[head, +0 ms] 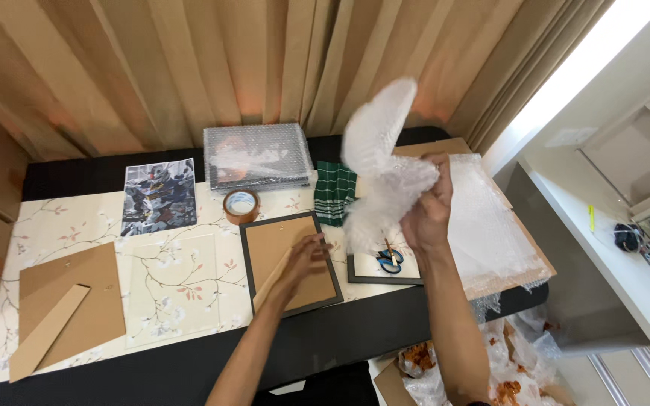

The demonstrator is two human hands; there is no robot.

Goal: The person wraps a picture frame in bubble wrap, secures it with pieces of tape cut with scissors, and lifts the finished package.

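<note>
Curtains back a cluttered table. Your right hand (426,214) grips crumpled bubble wrap (379,162), lifted clear above the scissors (390,259). Your left hand (304,259) rests flat, pinning a frame (289,263) near the tape (241,205).

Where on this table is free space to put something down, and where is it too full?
Free: the floral cloth left of the printed picture, and the black table edge in front. Crowded: around the picture frame under the left hand, and beneath the right hand holding bubble wrap.
</note>
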